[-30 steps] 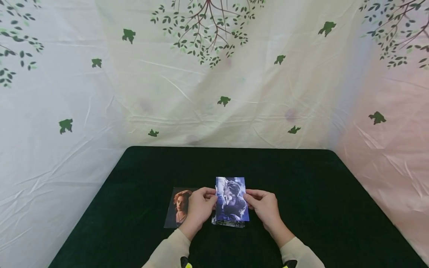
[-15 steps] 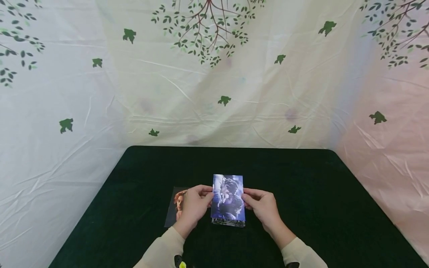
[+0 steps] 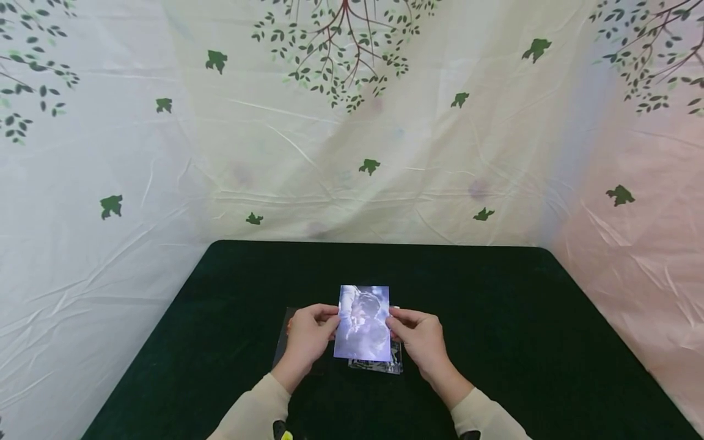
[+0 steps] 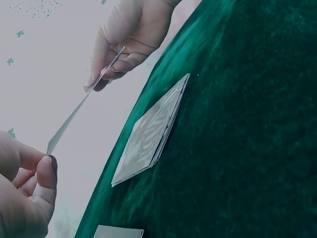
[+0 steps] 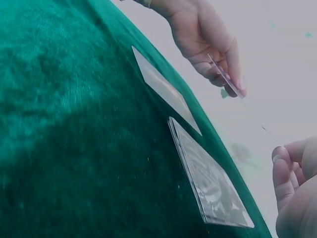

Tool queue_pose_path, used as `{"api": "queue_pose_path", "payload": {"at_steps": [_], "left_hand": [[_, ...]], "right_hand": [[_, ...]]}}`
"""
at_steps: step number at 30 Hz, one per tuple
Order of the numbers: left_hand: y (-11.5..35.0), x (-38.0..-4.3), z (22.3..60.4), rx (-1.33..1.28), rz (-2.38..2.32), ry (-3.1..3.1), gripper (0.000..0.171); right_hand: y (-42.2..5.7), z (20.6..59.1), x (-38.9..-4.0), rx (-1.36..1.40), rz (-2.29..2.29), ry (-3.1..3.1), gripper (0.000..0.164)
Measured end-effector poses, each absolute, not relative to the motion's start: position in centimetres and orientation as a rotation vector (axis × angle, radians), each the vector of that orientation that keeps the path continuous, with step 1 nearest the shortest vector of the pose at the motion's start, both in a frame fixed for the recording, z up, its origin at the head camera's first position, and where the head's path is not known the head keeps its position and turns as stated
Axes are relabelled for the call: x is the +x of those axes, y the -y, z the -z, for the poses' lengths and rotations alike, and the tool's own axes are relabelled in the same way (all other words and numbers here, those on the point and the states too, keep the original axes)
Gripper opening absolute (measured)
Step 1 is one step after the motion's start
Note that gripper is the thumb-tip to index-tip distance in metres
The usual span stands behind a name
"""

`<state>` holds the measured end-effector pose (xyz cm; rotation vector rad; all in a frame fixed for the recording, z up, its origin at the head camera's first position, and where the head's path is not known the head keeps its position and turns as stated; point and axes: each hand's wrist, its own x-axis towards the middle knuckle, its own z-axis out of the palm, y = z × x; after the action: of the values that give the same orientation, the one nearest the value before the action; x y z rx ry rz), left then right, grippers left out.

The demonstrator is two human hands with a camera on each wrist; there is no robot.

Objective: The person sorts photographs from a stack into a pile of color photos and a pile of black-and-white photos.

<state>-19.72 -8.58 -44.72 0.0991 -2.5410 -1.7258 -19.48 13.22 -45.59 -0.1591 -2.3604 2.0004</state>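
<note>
Head view: the dark green tabletop (image 3: 484,287) stretches well past the cards toward its far and side edges. Raised above it, the blue-violet photo card (image 3: 363,324) partly overlaps a card stack (image 3: 379,367) lying below, near a dark card (image 3: 282,342) at left; its long axis runs away from the person. Fingers bent in a pinch, the left hand (image 3: 307,337) grips its left edge, the right hand (image 3: 425,340) its right edge.

It looks like a screened-off corner, room kind unclear: pale cloth (image 3: 308,183) with printed branches (image 3: 351,30) surrounds a dark green worktop (image 3: 473,287).
</note>
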Motion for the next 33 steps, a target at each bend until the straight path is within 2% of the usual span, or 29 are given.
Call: {"api": "queue_pose_path", "payload": {"at_steps": [12, 33], "left_hand": [[9.9, -19.2, 44.0, 0.133, 1.698, 2.529, 0.017], [13.5, -18.5, 42.9, 0.226, 1.765, 2.445, 0.014]], "right_hand": [[-11.5, 45.2, -19.1, -0.164, -1.998, 2.34, 0.022], [-8.1, 44.6, -19.0, -0.14, -2.061, 2.293, 0.02]]}}
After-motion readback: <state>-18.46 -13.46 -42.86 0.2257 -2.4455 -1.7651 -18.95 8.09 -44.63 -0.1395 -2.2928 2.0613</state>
